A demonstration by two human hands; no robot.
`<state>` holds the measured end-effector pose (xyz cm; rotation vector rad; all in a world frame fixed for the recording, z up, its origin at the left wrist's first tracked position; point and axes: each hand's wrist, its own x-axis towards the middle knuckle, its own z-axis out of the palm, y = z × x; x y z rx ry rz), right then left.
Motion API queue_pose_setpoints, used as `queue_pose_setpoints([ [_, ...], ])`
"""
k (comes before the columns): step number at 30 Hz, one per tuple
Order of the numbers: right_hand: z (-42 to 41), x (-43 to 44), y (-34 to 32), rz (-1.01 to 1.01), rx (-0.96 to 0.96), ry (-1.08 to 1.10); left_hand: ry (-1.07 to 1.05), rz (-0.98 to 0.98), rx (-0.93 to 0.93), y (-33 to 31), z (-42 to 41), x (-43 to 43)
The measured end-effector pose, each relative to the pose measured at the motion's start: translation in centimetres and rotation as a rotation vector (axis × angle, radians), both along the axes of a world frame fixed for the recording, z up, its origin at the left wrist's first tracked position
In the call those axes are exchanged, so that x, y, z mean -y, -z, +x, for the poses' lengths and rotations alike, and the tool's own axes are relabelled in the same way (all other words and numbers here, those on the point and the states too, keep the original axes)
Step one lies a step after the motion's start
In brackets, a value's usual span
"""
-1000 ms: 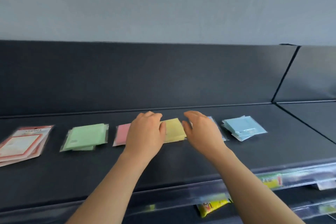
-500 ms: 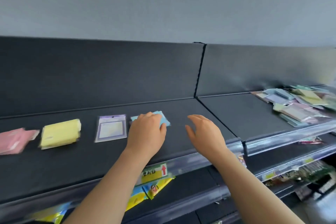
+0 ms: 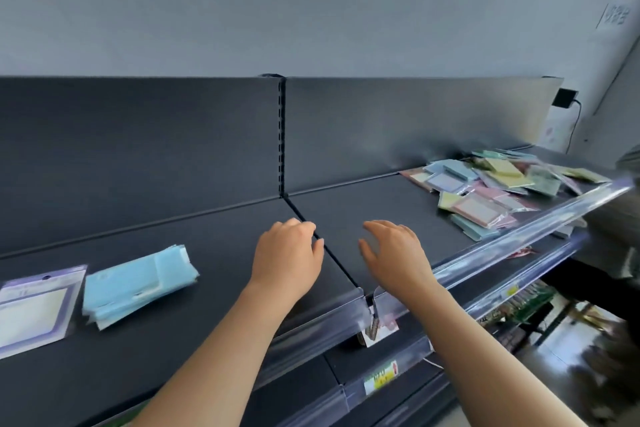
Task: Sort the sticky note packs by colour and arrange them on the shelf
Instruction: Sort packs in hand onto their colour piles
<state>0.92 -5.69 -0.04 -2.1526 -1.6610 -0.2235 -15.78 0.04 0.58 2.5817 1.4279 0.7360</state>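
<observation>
On the dark shelf (image 3: 214, 253), a small stack of blue sticky note packs (image 3: 138, 284) lies at the left, with a purple-edged pack (image 3: 34, 308) beside it at the frame's edge. A mixed heap of unsorted packs (image 3: 498, 187) in several colours sits on the right shelf section. My left hand (image 3: 287, 256) hovers palm down over the seam between the two shelf sections, fingers loosely curled, holding nothing. To its right, over the bare shelf, my right hand (image 3: 394, 253) is spread and empty. Both hands are between the blue stack and the heap.
A clear plastic price rail (image 3: 519, 236) runs along the shelf's front edge. Lower shelves (image 3: 398, 388) with price tags and goods lie below. A dark back panel (image 3: 381, 132) closes the shelf behind. A black box with a cable (image 3: 565, 98) hangs on the wall at right.
The view has swung right: the green, pink and yellow packs have left the frame and the mixed heap has come in. Both hands moved right, off the sorted packs, to the shelf seam.
</observation>
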Motion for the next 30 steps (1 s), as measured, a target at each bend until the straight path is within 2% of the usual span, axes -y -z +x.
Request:
queue_pose_setpoints([
  [11, 14.4, -2.0, 0.7, -0.057, -0.028, 0.284, 0.101, -0.026, -0.043, 0.0, 12.4, -4.1],
  [17, 23.1, -2.6, 2.3, -0.245, -0.152, 0.369, 0.056, -0.059, -0.082, 0.7, 18.5, -5.0],
  [23, 27.8, -5.2, 3.1, -0.290, -0.167, 0.091, -0.062, -0.107, -0.067, 1.5, 23.5, -5.7],
  [26, 28.3, -6.9, 3.3, -0.333, -0.135, -0.071, -0.117, -0.153, -0.028, 2.0, 24.9, -5.9],
  [30, 27.7, -9.4, 3.2, -0.327, -0.189, -0.301, -0.209, -0.209, 0.005, 2.4, 25.1, -6.0],
])
